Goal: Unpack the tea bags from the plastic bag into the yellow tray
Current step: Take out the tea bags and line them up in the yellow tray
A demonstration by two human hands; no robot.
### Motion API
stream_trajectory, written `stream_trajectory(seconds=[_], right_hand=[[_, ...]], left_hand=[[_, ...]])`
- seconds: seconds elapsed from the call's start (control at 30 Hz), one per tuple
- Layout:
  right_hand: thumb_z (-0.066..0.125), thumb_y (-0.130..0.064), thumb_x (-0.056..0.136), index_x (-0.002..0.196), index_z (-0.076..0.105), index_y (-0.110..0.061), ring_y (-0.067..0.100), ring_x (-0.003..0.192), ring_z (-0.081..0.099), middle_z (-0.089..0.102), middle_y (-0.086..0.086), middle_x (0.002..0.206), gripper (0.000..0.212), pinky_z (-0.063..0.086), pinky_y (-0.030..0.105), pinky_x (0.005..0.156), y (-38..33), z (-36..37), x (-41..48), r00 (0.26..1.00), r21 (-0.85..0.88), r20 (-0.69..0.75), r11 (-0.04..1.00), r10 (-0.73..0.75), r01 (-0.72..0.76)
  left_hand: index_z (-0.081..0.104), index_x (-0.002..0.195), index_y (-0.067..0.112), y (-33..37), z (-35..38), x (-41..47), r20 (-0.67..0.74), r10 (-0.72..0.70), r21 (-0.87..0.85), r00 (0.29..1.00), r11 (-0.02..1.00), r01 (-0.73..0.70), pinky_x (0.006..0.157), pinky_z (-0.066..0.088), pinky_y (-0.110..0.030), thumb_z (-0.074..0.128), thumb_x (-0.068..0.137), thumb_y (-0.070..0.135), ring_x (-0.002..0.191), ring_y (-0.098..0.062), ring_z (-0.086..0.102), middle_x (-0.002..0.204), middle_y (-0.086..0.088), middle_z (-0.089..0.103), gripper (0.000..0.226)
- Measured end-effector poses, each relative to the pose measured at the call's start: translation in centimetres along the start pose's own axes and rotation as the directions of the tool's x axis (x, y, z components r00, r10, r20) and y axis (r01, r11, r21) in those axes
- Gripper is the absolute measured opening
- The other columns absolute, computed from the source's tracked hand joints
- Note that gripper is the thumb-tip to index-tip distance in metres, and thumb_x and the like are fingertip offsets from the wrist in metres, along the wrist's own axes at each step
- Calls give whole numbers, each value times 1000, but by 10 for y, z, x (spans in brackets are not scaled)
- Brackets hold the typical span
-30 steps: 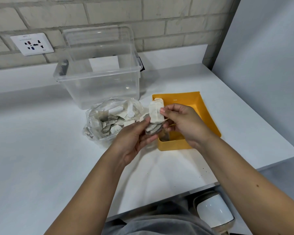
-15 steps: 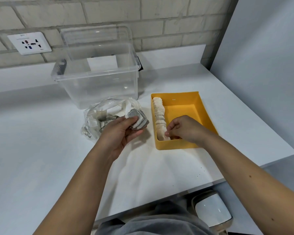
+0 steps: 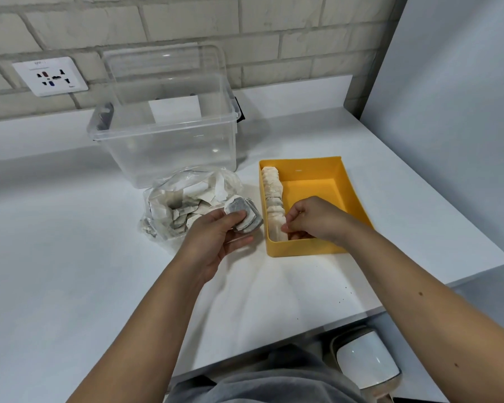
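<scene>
Right in front of you, your left hand (image 3: 216, 239) is curled round a small stack of tea bags (image 3: 242, 216), thumb on top, between the plastic bag (image 3: 181, 205) and the yellow tray (image 3: 303, 248) on the white table (image 3: 70, 257). Your right hand (image 3: 312, 219) reaches into the tray, fingers curled down at the near end of the row of tea bags (image 3: 272, 190) along its left wall; whether they pinch one cannot be told. The plastic bag lies open, more bags inside. Behind it stands a clear box (image 3: 169, 141).
</scene>
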State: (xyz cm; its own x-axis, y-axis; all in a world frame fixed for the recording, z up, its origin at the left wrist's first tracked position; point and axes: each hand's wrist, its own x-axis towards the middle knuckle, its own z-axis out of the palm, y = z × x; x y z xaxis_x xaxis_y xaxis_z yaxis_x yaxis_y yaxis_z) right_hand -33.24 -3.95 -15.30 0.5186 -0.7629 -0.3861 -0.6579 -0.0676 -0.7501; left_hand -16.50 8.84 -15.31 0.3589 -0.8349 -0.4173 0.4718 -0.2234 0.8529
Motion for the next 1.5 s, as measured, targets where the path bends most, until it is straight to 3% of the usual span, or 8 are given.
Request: stream_trajectory(seconds=[0.1, 0.5, 0.63, 0.8, 0.93, 1.13, 1.37, 1.5], right_hand=[[81, -21, 77, 85, 72, -10, 16, 78, 65, 72, 3, 83, 16, 54, 32, 77, 0, 2, 0, 999, -186, -33, 982, -20, 14], [73, -15, 84, 77, 68, -11, 18, 76, 68, 75, 6, 79, 10, 55, 36, 82, -4, 4, 0, 1000, -51, 5, 999, 19, -18], [74, -16, 84, 77, 68, -10, 19, 72, 67, 75, 8, 80, 11, 55, 33, 75, -5, 2, -1, 999, -41, 35, 999, 21, -19], [78, -30, 80, 87, 69, -16, 19, 75, 63, 68, 5, 77, 18, 50, 35, 72, -12, 0, -8, 953, 46, -253, 982, -168, 186], [84, -26, 74, 85, 74, -15, 6, 66, 58, 64, -4, 66, 18, 48, 23, 68, -26, 5, -24, 944, 212, -120, 921, -308, 328], [89, -29, 67, 77, 75, -19, 6, 65, 61, 67, -1, 65, 20, 51, 26, 69, -33, 8, -19, 949, 103, -153, 951, -276, 293], [78, -21, 81, 84, 70, -9, 8, 52, 50, 62, -8, 57, 14, 43, 20, 50, -34, 4, -22, 978, 359, -75, 909, -196, 210], [85, -31, 73, 82, 72, -13, 4, 49, 53, 63, -8, 57, 23, 42, 18, 49, -33, 6, -20, 977, 220, -90, 953, -195, 210]], left_hand=[[69, 103, 3, -5, 8, -1, -1, 5, 46, 1000, 999, -5, 80, 61, -36, 63, 92, 6, 86, -25, 72, 95, -13, 75, 12], [68, 101, 6, -9, 13, -4, -16, 12, 144, 1000, 990, -9, 75, 62, -35, 64, 93, 8, 82, -24, 73, 89, -10, 76, 10], [68, 106, 3, -8, 13, -4, -14, 24, 165, 1000, 986, -22, 77, 62, -36, 65, 92, 9, 86, -26, 72, 94, -11, 75, 15], [68, 110, 5, -1, 9, -4, -9, 75, 175, 997, 982, -73, 78, 62, -37, 67, 91, 12, 90, -26, 72, 101, -12, 75, 20], [67, 110, 4, 3, 14, -4, 18, 89, 141, 996, 986, -91, 79, 61, -32, 63, 94, 13, 89, -25, 73, 98, -12, 76, 19], [67, 107, 3, 3, 23, -8, 18, 60, 84, 998, 995, -61, 79, 61, -31, 48, 103, 18, 92, -27, 73, 101, -18, 75, 25], [67, 115, 9, 3, 25, -13, 142, -40, -29, 989, 999, 45, 92, 56, -33, 54, 98, 41, 106, -26, 70, 110, -14, 74, 39], [70, 111, 9, 0, 26, -14, 120, -16, 35, 993, 999, 12, 95, 55, -35, 54, 98, 38, 105, -27, 70, 107, -15, 75, 36]])
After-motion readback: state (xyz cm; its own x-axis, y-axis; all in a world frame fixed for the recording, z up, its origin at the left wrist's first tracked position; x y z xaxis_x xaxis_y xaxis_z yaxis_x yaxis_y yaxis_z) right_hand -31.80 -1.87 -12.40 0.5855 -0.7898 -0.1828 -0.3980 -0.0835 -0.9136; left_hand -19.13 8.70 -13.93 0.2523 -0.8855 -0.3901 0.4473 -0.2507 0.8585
